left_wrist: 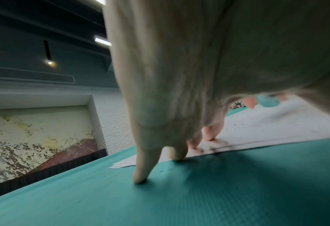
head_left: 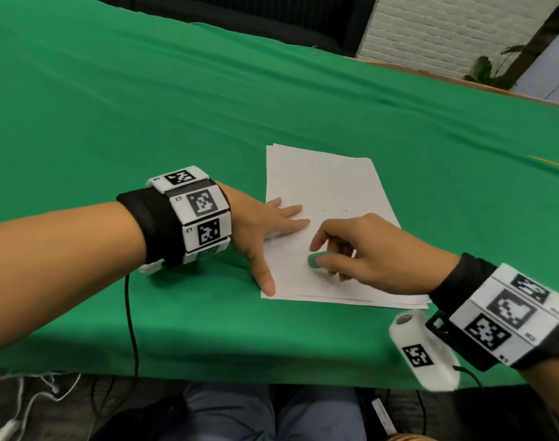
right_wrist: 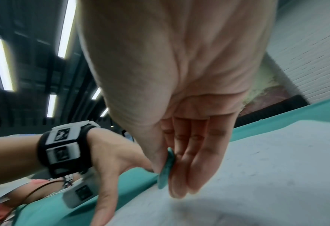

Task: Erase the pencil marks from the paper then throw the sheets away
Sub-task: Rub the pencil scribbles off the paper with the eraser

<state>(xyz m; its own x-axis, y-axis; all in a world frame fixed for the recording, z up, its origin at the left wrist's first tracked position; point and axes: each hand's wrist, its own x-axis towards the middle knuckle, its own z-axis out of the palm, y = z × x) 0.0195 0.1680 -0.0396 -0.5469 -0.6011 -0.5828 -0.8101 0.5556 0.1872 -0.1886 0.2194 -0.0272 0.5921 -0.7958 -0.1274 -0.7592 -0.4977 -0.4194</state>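
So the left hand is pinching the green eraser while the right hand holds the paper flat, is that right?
No, the hands are swapped. The head view shows the right hand pinching the green eraser, while the left hand holds the paper flat.

A stack of sheets lies on the bench, near its front edge and right of centre. The left hand rests on the stack's left edge, thumb at the near left corner. The right hand is over the stack's near half, an eraser in its grip touching the top sheet. A pencil lies well apart, far right.
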